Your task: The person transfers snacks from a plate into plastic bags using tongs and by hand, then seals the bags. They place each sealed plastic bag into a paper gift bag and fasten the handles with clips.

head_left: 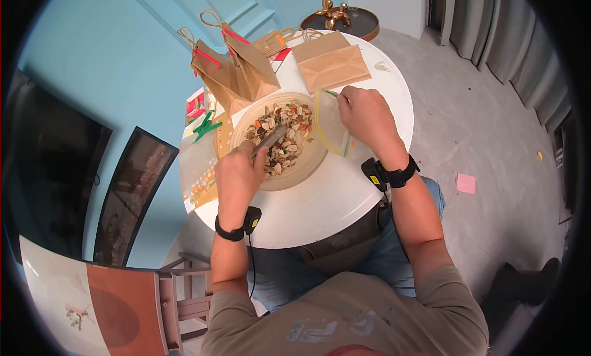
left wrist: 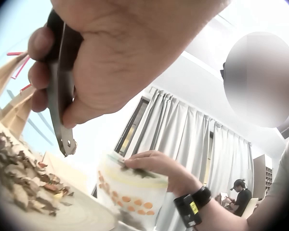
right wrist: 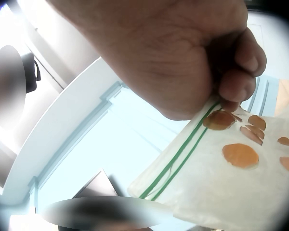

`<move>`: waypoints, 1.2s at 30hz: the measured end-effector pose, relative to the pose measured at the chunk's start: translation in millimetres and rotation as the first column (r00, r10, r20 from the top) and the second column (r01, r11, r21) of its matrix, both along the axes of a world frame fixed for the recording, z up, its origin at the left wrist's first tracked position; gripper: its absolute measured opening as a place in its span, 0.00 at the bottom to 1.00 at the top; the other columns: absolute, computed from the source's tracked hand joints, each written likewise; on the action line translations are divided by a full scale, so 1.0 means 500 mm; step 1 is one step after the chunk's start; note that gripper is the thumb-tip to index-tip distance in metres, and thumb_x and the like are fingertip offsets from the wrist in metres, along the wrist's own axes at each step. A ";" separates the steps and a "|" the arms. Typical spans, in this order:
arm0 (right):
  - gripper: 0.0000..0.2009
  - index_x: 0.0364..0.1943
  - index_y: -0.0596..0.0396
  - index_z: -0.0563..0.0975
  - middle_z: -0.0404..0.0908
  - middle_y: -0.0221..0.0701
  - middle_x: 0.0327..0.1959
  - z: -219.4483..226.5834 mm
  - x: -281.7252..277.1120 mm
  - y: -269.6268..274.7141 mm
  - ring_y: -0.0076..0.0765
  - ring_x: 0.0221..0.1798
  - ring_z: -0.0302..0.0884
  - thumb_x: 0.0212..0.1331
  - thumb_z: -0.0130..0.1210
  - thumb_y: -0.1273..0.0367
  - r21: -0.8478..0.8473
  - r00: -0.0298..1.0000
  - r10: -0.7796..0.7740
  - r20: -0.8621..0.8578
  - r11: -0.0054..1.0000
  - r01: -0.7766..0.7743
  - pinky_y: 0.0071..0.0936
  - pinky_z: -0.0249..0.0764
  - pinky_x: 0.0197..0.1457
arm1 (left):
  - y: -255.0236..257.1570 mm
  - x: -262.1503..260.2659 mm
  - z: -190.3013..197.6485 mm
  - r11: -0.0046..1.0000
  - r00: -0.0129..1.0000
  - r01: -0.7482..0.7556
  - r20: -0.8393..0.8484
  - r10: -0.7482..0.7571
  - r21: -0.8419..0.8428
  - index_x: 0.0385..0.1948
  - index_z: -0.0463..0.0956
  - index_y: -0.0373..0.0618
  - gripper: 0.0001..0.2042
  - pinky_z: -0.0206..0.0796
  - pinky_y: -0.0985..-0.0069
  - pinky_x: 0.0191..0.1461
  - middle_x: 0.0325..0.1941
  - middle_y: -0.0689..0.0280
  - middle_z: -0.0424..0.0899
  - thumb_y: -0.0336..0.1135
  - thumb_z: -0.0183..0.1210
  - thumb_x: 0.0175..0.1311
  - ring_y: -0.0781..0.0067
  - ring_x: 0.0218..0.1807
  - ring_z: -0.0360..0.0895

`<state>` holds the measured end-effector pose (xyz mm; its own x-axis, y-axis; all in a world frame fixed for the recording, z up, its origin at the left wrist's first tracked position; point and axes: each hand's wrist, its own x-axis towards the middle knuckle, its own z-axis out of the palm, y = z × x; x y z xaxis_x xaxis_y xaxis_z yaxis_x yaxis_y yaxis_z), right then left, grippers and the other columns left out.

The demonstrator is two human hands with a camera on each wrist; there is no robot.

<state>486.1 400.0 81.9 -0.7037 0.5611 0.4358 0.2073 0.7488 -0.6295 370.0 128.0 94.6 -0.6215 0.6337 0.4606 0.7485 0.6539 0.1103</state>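
Observation:
My left hand grips metal tongs over a round, pale wooden bowl. Dried petals and leaves, a potpourri mix, lie heaped in the bowl. In the left wrist view the tongs' arms are squeezed together, with a small pale bit at the tip. At the bowl's right side my right hand pinches the top edge of a clear zip bag. Orange dots and a green zip strip mark the bag in the right wrist view; a little dark material shows low in it from the left wrist.
Two upright brown paper bags with red strips stand behind the bowl. A flat paper bag lies at the back right of the round white table. Green clips and another dotted bag lie on the left.

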 end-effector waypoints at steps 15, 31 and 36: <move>0.14 0.33 0.65 0.87 0.87 0.58 0.30 -0.005 -0.006 -0.016 0.67 0.36 0.89 0.75 0.59 0.68 0.040 0.999 0.032 0.015 0.999 -0.032 0.56 0.85 0.48 | -0.059 0.027 0.028 0.998 0.998 -0.035 0.061 0.032 0.045 0.43 0.90 0.38 0.17 0.79 0.56 0.40 0.31 0.47 0.90 0.45 0.78 0.66 0.44 0.32 0.89; 0.14 0.34 0.64 0.87 0.87 0.57 0.30 -0.006 -0.008 -0.026 0.68 0.37 0.88 0.76 0.58 0.68 0.032 0.997 0.037 0.061 0.999 -0.039 0.56 0.84 0.49 | -0.155 -0.086 -0.062 0.968 0.923 -0.238 0.291 0.252 -0.083 0.40 0.91 0.34 0.23 0.83 0.52 0.47 0.34 0.40 0.91 0.53 0.73 0.68 0.37 0.40 0.92; 0.14 0.33 0.64 0.87 0.87 0.58 0.30 -0.008 -0.013 -0.027 0.68 0.36 0.88 0.75 0.58 0.68 0.039 0.998 0.036 0.056 0.998 -0.038 0.56 0.84 0.49 | -0.103 -0.086 -0.054 0.979 0.931 -0.182 0.304 0.202 -0.092 0.38 0.91 0.34 0.23 0.82 0.51 0.46 0.33 0.40 0.91 0.52 0.73 0.68 0.37 0.38 0.91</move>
<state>479.5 386.4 78.0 -0.7476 0.5167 0.4173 0.2125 0.7814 -0.5868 327.0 76.6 67.5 -0.8396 0.5090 0.1899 0.5431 0.7944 0.2719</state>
